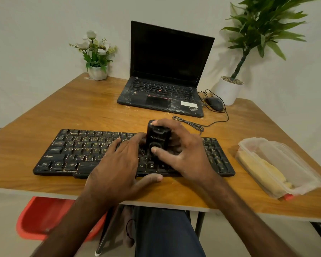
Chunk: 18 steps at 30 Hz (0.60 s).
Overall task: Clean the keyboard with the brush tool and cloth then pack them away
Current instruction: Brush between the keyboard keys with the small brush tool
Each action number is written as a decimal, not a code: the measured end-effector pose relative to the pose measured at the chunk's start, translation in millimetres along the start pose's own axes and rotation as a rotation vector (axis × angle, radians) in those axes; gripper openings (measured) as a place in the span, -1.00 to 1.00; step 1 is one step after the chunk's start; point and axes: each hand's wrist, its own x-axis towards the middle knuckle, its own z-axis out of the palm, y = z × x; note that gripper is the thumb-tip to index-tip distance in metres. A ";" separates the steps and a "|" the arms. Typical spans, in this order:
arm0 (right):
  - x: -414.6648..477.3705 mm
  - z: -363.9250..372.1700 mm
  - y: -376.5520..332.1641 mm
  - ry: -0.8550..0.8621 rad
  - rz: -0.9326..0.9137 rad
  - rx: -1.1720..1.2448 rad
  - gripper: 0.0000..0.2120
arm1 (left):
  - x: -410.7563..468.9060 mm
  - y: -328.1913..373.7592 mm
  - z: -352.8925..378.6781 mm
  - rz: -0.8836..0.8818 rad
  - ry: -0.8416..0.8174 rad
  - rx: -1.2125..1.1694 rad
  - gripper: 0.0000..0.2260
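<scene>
A dusty black keyboard lies across the near part of the wooden table. My right hand grips a black block-shaped brush tool, standing upright on the keys right of centre, thumb on its front and a finger on top. My left hand rests flat on the keyboard's middle, fingers straight, thumb over the front edge. A yellow cloth lies inside a clear plastic container at the right.
An open black laptop stands at the back, with a wired mouse and its cable beside it. A flower pot sits at the back left, a potted plant at the back right. A red chair is under the table's left.
</scene>
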 end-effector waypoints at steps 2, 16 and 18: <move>-7.6 5.5 -6.8 -0.052 -0.062 0.008 -0.46 | 1.0 -0.6 1.4 -0.001 0.025 0.041 -0.07; 21.3 -4.9 15.4 0.051 0.027 -0.110 -0.43 | 0.6 3.0 -2.5 -0.150 0.063 0.151 0.00; 16.2 -2.8 12.1 0.040 0.023 -0.100 -0.43 | 0.5 2.9 -1.4 -0.144 0.078 0.153 -0.01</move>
